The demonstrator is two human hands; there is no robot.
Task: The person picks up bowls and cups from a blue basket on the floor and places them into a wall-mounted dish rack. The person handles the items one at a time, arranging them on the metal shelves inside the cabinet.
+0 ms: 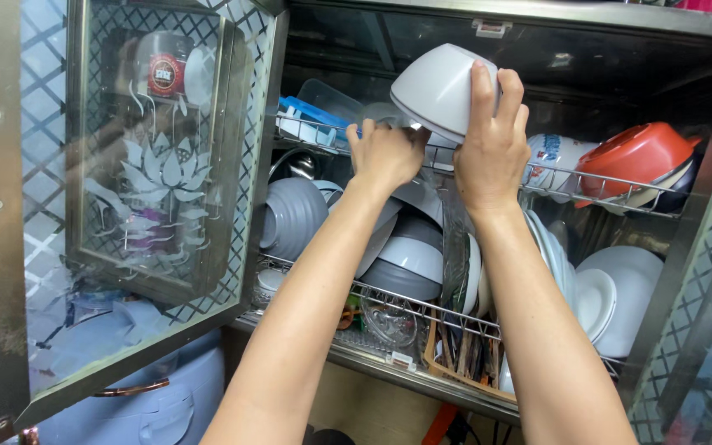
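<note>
Both my arms reach up into an open metal dish cabinet. My right hand [492, 140] grips a white bowl [437, 86], tilted on its side above the upper wire rack [611, 183]. My left hand [385, 152] is closed at the bowl's lower rim, by the rack's front wire; what its fingers hold is hidden. Below my hands stand grey bowls [294, 216] and upright white plates [615, 297] on the lower wire rack [422, 303].
The etched glass cabinet door [138, 177] hangs open at the left. On the upper rack lie a red bowl [636, 152], a patterned white bowl [554, 156] and blue-and-clear plastic boxes [315, 111]. A wooden utensil tray [463, 354] and a glass dish [389, 317] sit low.
</note>
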